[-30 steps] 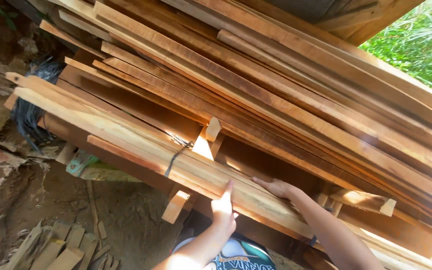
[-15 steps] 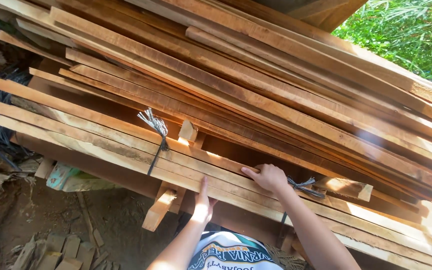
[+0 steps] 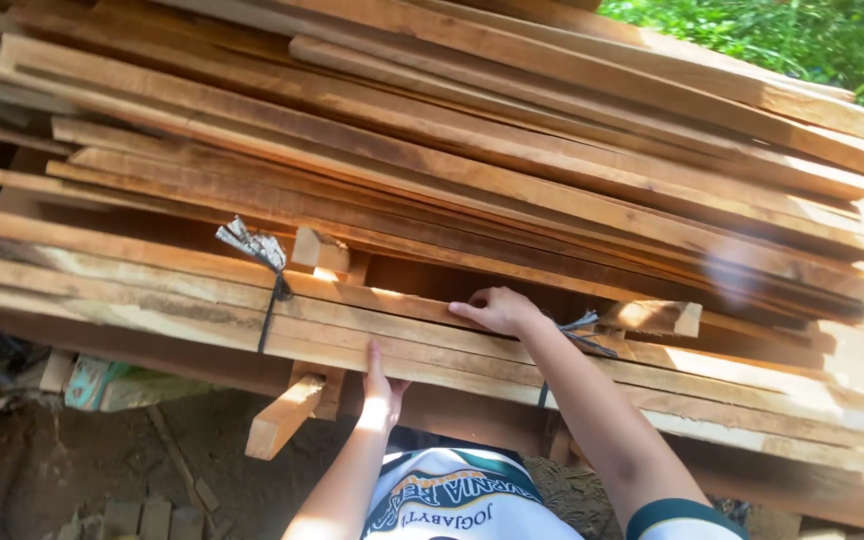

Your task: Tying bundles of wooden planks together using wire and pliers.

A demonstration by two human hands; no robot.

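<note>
While the stack of long planks (image 3: pixel 472 150) fills most of the view, both hands rest on its lowest tied bundle of boards (image 3: pixel 152 300). Left hand (image 3: pixel 382 388) presses flat against the bundle's front edge from below, fingers together and extended. Right hand (image 3: pixel 497 310) lies on top, fingers curled over the upper board. Dark strapping (image 3: pixel 270 305) binds the bundle just left of the hands. A short wooden block (image 3: pixel 282 415) protrudes beneath.

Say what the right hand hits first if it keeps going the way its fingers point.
The right hand points left along the tied plank bundle; first in line looks like the small wooden spacer block, though depth is unclear.
</note>
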